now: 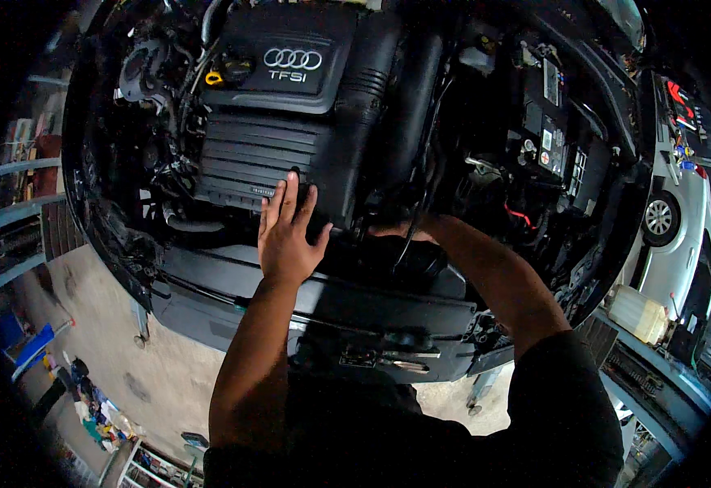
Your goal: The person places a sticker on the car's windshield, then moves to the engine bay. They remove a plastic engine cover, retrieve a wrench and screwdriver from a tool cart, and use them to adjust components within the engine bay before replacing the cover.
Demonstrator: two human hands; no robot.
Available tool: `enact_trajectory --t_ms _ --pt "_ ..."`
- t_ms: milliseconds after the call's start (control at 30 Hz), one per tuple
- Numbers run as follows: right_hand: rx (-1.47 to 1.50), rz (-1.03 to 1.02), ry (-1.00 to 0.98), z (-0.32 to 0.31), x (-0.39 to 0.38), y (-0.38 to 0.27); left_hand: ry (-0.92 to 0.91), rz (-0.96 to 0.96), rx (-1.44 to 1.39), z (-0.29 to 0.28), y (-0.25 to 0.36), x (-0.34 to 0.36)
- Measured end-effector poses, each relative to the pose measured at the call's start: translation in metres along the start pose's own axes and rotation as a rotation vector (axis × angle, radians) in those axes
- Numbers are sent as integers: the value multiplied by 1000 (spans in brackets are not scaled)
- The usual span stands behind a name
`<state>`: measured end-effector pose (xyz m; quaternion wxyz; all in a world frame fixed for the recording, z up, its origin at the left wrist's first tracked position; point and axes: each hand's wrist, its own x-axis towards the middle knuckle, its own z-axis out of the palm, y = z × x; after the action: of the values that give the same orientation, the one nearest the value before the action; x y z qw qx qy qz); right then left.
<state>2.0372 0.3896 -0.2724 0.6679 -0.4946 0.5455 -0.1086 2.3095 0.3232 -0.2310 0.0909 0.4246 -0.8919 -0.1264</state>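
My left hand (287, 231) lies with its fingers spread on the front edge of the black ribbed plastic engine cover (262, 150). To its right, my right hand (402, 230) reaches down beside the cover, below a wide black air duct (408, 106). Its fingers are hidden among dark parts, so what they touch does not show. A thin dark cable or rod crosses in front of that hand. On the upper part of the cover, a dipstick with a yellow ring handle (214, 78) sits next to a round black cap (237, 67).
A black car battery (541, 122) stands at the right of the engine bay, with a red wire (520, 215) nearer me. The front panel (371, 305) runs between me and the engine. A white car (674, 236) is at far right; assorted items (95, 403) lie on the lower-left floor.
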Motion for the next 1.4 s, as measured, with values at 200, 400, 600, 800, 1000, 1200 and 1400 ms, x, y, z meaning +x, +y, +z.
enact_trajectory --t_ms 200,400,600,800,1000,1200,1400 --pt "246 17 38 6 -2 -6 1 -27 -13 4 -2 -2" --pt "217 202 37 7 -9 -18 -30 -32 -12 5 -5 0" --pt "43 231 6 -3 1 -4 -31 -22 -18 7 -6 -1" --pt "258 114 -39 9 -4 -7 -40 -29 -27 6 -5 -5" --pt "104 250 -4 5 2 10 -32 -29 -16 5 -4 -2" --pt "55 226 32 5 0 5 -18 -18 -15 5 -5 -2" --pt "147 171 39 4 -4 -34 -12 -25 11 5 -1 -5"
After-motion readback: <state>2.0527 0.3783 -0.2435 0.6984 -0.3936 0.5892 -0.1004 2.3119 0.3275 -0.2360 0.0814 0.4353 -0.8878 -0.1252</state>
